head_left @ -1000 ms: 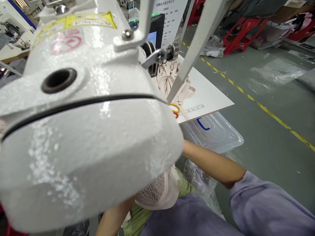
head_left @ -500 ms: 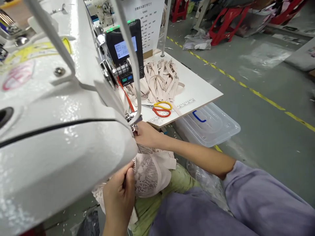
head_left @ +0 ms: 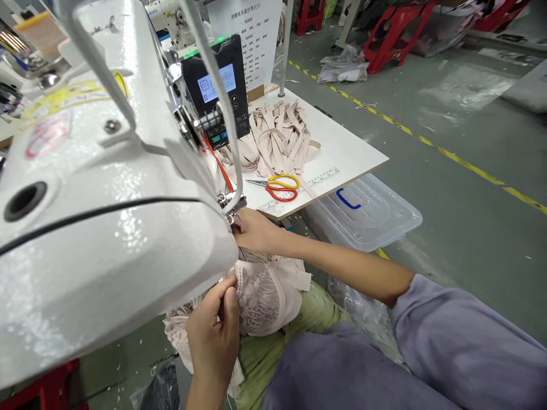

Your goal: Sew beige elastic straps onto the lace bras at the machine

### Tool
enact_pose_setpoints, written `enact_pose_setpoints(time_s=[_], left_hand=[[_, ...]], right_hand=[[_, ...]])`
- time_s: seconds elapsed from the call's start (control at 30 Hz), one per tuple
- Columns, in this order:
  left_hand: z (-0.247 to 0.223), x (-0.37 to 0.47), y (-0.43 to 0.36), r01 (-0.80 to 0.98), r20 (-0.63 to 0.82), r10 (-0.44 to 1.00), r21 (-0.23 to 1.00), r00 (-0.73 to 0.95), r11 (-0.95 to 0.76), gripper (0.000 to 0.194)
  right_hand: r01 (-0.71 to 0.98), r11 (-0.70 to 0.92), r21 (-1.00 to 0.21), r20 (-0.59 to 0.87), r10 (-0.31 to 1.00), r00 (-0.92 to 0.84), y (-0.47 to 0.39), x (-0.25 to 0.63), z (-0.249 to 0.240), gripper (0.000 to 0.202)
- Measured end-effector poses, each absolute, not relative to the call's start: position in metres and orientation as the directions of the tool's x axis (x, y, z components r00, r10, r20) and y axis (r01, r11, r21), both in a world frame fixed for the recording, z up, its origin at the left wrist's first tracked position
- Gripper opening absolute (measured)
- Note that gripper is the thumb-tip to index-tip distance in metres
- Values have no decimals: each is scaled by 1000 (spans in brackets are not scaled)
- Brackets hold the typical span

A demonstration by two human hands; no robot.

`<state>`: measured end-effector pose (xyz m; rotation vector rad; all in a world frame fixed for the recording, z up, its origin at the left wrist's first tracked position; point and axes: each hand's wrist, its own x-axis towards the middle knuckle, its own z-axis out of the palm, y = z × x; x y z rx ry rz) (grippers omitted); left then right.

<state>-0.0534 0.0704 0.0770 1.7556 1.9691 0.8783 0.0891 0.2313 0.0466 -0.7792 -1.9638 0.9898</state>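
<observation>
A pale pink lace bra (head_left: 267,299) hangs below the head of a white sewing machine (head_left: 141,250) and rests over green cloth on the lap. My left hand (head_left: 216,330) pinches its lace edge between thumb and fingers, just under the machine head. Close to the needle area (head_left: 233,213), my right hand (head_left: 258,230) has its fingers curled at the fabric; the fingertips are partly hidden behind the machine, so what they grip cannot be made out.
Scissors (head_left: 282,188) with yellow and red handles lie on the white table (head_left: 350,151), beside a heap of beige straps (head_left: 280,136). A control panel (head_left: 217,91) stands behind the needle. Below the table edge is a clear lidded box (head_left: 371,216).
The view has shifted slightly. My left hand and the bra appear a little further right, my left hand still pinching the lace. My right hand stays by the needle area.
</observation>
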Motion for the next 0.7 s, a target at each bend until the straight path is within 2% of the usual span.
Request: enact_pose_setpoints(time_s=[0.2,0.4,0.43,0.5,0.57,0.6,0.7], left_hand=[[73,-58,68,761,135,986,648,-101,-11,29],[64,-58,61,755,94,966,643,-241,126,39],[62,-58,60,781,130,960,613,-248,118,40],[57,-54,60,863,302,925,503,-228,49,40],[53,-44,59,935,489,863,349,-129,-58,39],[52,-37,59,953,536,842,283,-64,-108,41],[53,-18,60,971,508,858,160,74,-179,53]], right_hand=[[141,523,-840,396,770,-501,232,90,44,10],[103,526,-845,416,764,-493,233,93,42,15],[102,527,-844,418,764,-491,232,94,42,14],[117,522,-845,409,771,-489,231,95,41,13],[127,520,-845,404,774,-488,229,95,40,11],[130,522,-843,406,776,-482,228,95,40,10],[148,532,-834,418,783,-460,224,95,39,7]])
